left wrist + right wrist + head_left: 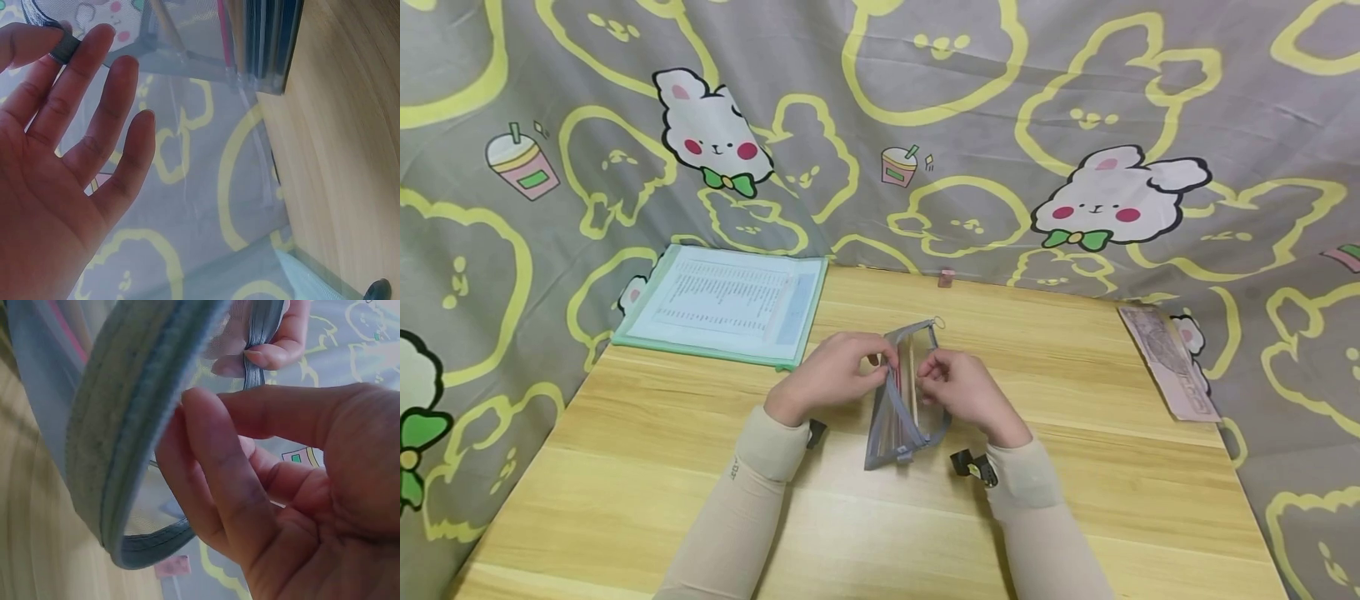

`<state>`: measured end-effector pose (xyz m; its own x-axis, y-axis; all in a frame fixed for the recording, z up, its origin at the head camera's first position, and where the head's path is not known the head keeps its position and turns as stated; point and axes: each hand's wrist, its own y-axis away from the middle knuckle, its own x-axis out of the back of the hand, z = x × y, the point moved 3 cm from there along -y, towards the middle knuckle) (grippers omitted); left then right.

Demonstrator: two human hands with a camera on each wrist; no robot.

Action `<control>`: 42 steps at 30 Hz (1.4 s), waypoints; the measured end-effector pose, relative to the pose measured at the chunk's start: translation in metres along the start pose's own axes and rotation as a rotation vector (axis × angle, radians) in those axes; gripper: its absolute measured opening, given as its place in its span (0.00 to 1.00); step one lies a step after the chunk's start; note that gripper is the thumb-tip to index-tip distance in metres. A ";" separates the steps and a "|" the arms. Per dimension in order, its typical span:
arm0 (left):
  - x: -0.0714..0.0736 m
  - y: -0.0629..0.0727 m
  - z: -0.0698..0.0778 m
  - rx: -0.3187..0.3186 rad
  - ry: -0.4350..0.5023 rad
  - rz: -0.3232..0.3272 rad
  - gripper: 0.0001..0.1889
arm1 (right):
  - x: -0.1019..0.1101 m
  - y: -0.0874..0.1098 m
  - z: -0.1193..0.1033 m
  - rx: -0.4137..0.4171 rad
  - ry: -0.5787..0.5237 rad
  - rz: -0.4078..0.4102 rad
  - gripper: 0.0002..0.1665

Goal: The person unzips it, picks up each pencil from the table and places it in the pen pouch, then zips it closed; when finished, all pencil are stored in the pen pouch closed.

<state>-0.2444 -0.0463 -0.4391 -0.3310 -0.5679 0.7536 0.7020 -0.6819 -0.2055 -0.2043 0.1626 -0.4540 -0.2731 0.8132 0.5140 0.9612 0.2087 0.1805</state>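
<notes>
A see-through mesh pencil case (889, 425) with grey zip edging stands on the table, its mouth spread. Inside are slim sticks, including a tan one (912, 375) and a pinkish-red one (224, 34). My left hand (842, 371) pinches the left edge of the mouth between thumb and index finger; its other fingers extend in the left wrist view. My right hand (962, 387) has curled fingers at the right edge, with thumb and index fingertips close together (206, 415). Some right fingertips disappear behind the zip band (137, 425), so whether they grip anything is hidden.
A green-edged folder (720, 304) with a printed sheet lies at the back left. A banknote (1168, 362) is near the right edge. A small pink item (946, 278) sits at the back, against the patterned curtain (970, 150).
</notes>
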 end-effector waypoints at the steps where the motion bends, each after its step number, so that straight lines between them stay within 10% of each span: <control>1: 0.000 0.000 0.000 0.000 -0.002 0.000 0.07 | 0.000 0.000 0.001 0.003 0.003 -0.002 0.03; 9: 0.000 -0.001 0.000 -0.006 0.001 -0.003 0.06 | 0.016 0.001 0.007 0.053 0.014 0.006 0.03; 20: -0.001 0.000 0.001 -0.033 0.029 -0.039 0.08 | 0.043 -0.015 0.052 0.034 -0.143 0.280 0.14; 31: -0.003 -0.001 0.005 -0.049 0.095 -0.104 0.09 | 0.035 -0.021 0.057 0.186 -0.258 0.151 0.32; 42: -0.002 0.001 0.007 -0.051 0.130 -0.117 0.08 | 0.036 -0.017 0.055 0.194 -0.255 0.114 0.28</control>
<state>-0.2385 -0.0425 -0.4361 -0.4898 -0.5356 0.6879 0.6217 -0.7677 -0.1550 -0.2286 0.2181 -0.4848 -0.1686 0.9418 0.2909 0.9812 0.1884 -0.0411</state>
